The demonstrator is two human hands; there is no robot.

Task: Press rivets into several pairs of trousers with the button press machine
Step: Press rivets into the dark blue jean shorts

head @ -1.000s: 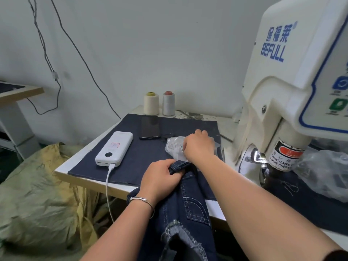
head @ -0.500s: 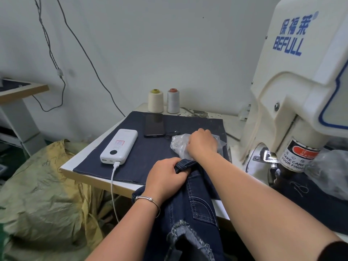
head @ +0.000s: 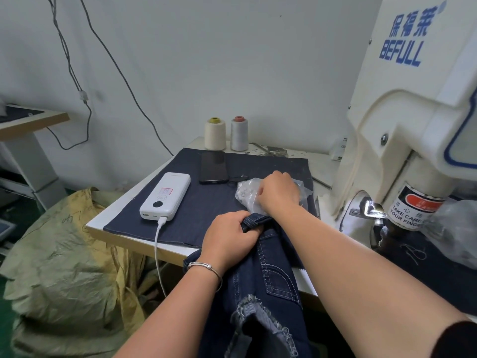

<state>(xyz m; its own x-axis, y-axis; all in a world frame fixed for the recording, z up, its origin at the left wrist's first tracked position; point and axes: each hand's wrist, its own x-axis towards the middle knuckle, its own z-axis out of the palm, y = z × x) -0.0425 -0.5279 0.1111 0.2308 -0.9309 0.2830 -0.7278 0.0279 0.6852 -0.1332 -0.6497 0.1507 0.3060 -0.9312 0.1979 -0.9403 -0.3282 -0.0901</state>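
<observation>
Hardly anything is moving since before: our left hand (head: 229, 235) is still gripping the trousers (head: 268, 275) at the near table edge, keeping them ready for the press (head: 413, 125) on the right. Our right hand (head: 280, 191) is reaching into one bag (head: 245, 193), fingers hidden, probably for rivets. We are counting two spools (head: 215, 134).

The left hand (head: 229, 235) held the top edge of the blue trousers (head: 268, 285) tight. Just past that grip, the right hand (head: 280, 191) reached into a clear plastic bag (head: 245, 193), fingers hidden. The big press machine (head: 413, 125) stood to the right.
</observation>
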